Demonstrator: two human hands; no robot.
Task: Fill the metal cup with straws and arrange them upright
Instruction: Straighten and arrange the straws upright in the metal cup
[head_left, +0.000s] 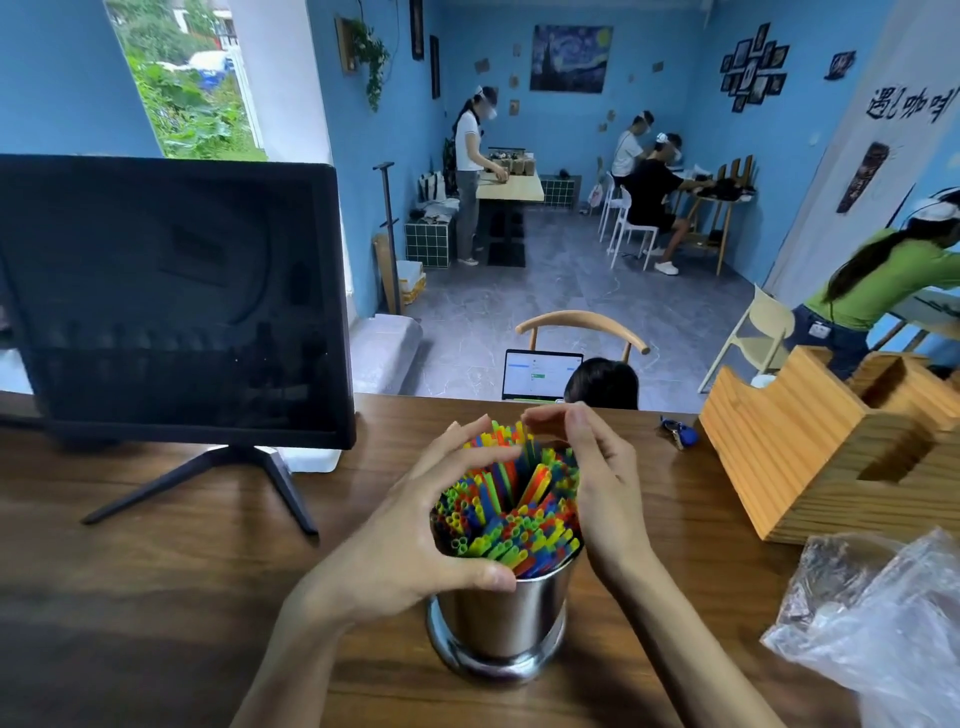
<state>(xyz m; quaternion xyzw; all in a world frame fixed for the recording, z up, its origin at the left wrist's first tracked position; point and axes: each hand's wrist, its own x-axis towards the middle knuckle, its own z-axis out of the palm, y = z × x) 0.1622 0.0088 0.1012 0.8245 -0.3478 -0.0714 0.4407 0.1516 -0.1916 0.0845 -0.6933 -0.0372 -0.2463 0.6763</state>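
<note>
Cup: metal cup (501, 618) stands upright on the desk (156, 597), near its front edge, between the two forearms; polished and smooth, so probably slippery and best steadied low on its wall or at the flared base.
Straws: straws (511, 506) of many colours pack the cup to its rim; most stand upright, while a few at the far side lean and stick up higher. Light, thin and easily bent, they are best gathered as a bundle from the sides rather than pinched singly.
Left hand: left hand (415, 540) cups the near-left of the bundle, thumb curled along the cup's rim, fingers (462, 452) curved round the straw tops.
Right hand: right hand (605, 488) presses against the right side of the bundle, its fingers bent over the tall straws at the back.
Stage: by my reckoning filling is about done; what remains is squaring the leaning straws.
Bag: crumpled clear plastic bag (878, 613) lies on the desk at the right.
Box: wooden organiser (810, 447) sits farther right.
Monitor: dark monitor (171, 301) stands at the far left.
</note>
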